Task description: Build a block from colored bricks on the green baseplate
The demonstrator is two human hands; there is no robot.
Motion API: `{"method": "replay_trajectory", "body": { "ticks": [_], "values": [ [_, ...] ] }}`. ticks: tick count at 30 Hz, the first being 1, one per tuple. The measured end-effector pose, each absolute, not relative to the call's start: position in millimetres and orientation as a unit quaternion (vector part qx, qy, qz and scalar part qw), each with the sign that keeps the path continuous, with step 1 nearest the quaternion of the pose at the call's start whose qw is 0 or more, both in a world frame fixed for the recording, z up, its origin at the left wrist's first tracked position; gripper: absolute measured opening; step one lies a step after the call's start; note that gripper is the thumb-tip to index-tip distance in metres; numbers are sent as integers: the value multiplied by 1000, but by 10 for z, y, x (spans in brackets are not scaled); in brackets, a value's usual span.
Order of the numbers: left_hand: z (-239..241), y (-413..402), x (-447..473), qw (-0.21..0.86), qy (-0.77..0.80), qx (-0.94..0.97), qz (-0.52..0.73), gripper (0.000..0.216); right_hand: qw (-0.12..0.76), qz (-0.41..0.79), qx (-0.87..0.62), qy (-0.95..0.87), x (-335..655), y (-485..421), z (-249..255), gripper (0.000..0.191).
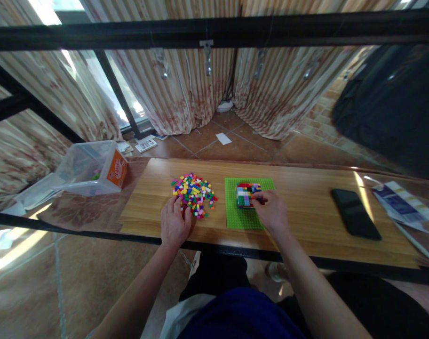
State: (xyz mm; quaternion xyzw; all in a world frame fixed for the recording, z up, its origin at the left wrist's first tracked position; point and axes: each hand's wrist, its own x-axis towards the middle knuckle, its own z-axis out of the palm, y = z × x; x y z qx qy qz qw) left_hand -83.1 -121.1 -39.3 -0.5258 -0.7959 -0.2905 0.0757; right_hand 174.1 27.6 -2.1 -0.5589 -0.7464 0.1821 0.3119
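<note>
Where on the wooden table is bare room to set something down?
Bare wood lies between the green baseplate and the black phone, and between the clear box and the brick pile. It is crowded where the left hand meets the pile.

Glossy wood table (306,197); plastic bricks (193,190); clear plastic tub (83,165); cloth curtains (186,89).

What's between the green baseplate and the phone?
Nothing. In the head view, only bare table lies between the baseplate and the phone.
</note>
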Motion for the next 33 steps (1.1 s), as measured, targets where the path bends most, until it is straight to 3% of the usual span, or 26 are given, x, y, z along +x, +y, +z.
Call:
{"method": "replay_trajectory", "body": {
  "ticks": [10,33],
  "values": [
    [-390,-1205,-822,87,-796,-524,-290,42,346,213,-573,-712,1774,287,-52,23],
    [-402,-1205,-831,86,-797,-526,-284,44,326,269,-581,-695,1775,377,-55,21]
  ]
}}
